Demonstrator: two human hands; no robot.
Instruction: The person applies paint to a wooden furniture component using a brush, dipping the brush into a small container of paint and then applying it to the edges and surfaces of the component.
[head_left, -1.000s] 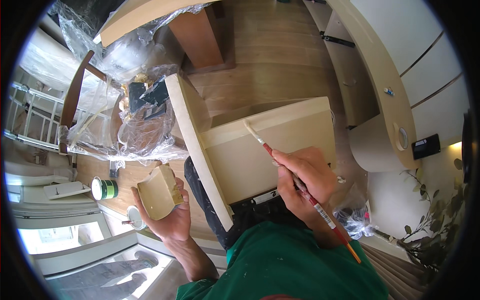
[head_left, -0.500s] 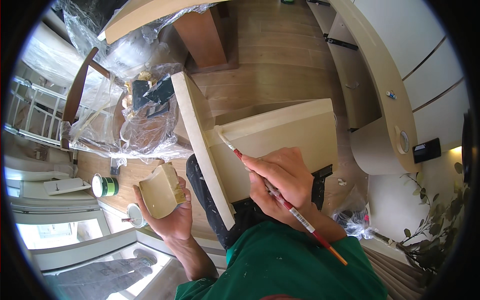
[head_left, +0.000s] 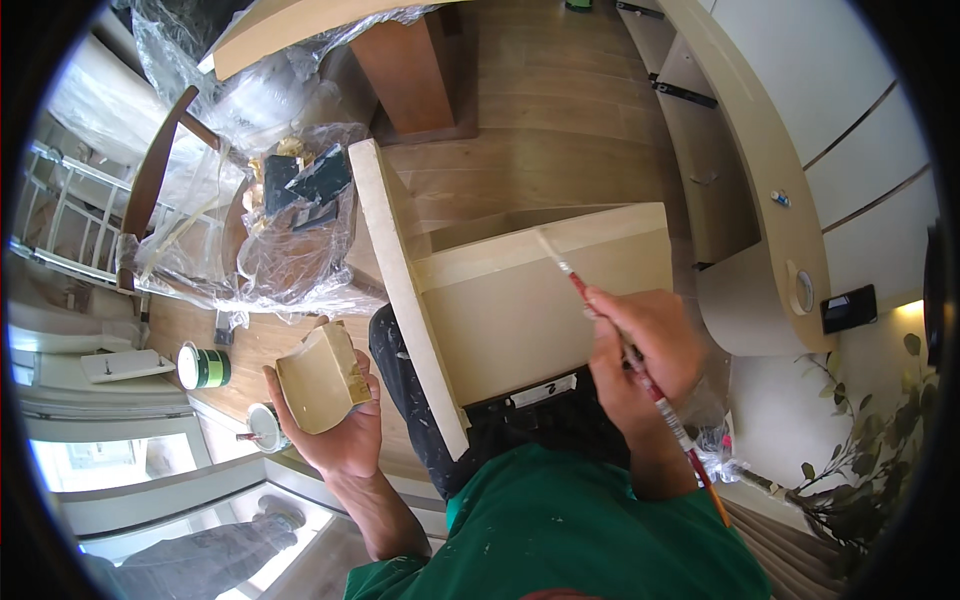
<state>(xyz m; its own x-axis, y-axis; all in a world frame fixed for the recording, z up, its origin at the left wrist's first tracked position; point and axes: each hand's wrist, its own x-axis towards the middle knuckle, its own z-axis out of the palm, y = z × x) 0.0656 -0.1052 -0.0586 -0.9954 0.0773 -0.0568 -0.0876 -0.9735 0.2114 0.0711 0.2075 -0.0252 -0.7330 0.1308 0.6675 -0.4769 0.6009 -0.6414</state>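
A drawer (head_left: 515, 320) with beige-painted panels rests across my lap, its long front panel (head_left: 392, 270) toward the left. Pinched in my right hand (head_left: 645, 350) is a thin paintbrush (head_left: 572, 278) with a red, white and orange handle. Its pale bristles meet the top edge of the drawer's near side, around the middle. Off to the left of the drawer, my left hand (head_left: 350, 440) cups a cut-down carton (head_left: 312, 385) coated inside with beige paint. The fingers behind the carton are partly hidden.
Left on the floor are a green-and-white paint can (head_left: 204, 367) and an opened can (head_left: 265, 425). Beyond stands a plastic-wrapped chair (head_left: 300, 240). At right, a curved beige desk (head_left: 770, 230) carries a tape roll (head_left: 802, 290) and a phone (head_left: 849, 309). A leafy plant (head_left: 870, 460) stands nearby.
My right hand has moved right, carrying the brush tip along the drawer's edge from the front-panel corner to about the middle. My left hand and the carton have barely moved.
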